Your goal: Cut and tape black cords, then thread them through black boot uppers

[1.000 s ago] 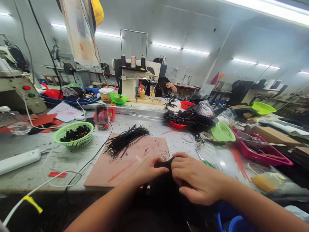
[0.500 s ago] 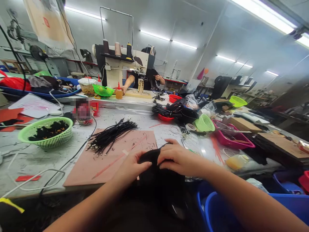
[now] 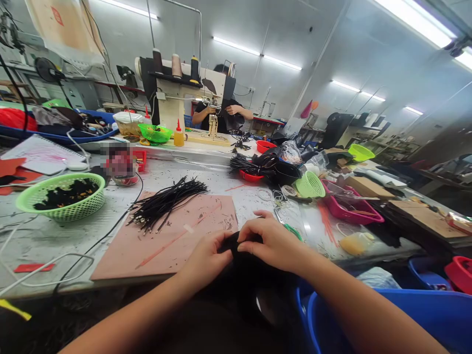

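Observation:
A piece of black material is pinched between both hands at the table's front edge. My left hand grips its upper edge from the left, thumb pointing right. Close beside it, my right hand holds the same edge with bent fingers and thumb. The lower part of the material merges with the dark area below. Left of the hands lies a pinkish board, with a bundle of thin black strips on its back part. Green-handled scissors lie just beyond my right hand.
A green basket with black pieces stands at left. Blue bins are at lower right, a magenta tray at right. Behind, a person works at a sewing machine.
My hands have come slightly closer together on the black material, covering more of its edge. The view has shifted a little. Across the table, the person has raised a hand to the dark piece.

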The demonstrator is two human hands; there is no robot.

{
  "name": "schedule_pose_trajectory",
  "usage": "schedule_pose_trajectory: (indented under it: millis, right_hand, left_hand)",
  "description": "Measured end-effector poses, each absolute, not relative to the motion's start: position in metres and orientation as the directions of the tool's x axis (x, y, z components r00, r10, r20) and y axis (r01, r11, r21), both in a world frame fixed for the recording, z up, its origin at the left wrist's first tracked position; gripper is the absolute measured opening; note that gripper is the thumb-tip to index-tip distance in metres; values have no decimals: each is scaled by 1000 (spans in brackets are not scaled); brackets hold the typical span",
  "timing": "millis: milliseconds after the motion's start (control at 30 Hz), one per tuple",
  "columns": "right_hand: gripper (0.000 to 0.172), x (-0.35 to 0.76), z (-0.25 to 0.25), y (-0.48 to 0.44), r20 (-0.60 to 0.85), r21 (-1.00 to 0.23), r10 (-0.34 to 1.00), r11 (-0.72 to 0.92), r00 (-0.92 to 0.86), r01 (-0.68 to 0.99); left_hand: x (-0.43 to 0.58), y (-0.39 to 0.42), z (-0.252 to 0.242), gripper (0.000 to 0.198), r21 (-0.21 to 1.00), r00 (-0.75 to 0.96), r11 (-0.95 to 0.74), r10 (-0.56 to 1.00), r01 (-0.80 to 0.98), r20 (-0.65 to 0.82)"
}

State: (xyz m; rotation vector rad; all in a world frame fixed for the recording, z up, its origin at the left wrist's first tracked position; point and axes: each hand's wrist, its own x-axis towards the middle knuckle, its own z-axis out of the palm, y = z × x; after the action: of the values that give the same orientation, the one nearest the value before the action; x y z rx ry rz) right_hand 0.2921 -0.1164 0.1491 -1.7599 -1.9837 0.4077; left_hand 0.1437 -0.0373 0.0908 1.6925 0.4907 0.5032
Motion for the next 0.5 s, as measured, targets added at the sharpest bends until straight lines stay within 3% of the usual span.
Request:
schedule_pose_trajectory:
  millis: [400, 500]
  right_hand:
    - [11, 294, 150, -118, 118, -542, 993, 87, -27, 836]
    - [11, 294, 153, -119, 80, -541, 997, 59, -19, 839]
  left_hand:
    - [136, -39, 101, 29, 988, 887, 154, 456, 9, -79]
    - [136, -39, 104, 29, 956, 865, 292, 469, 35, -175]
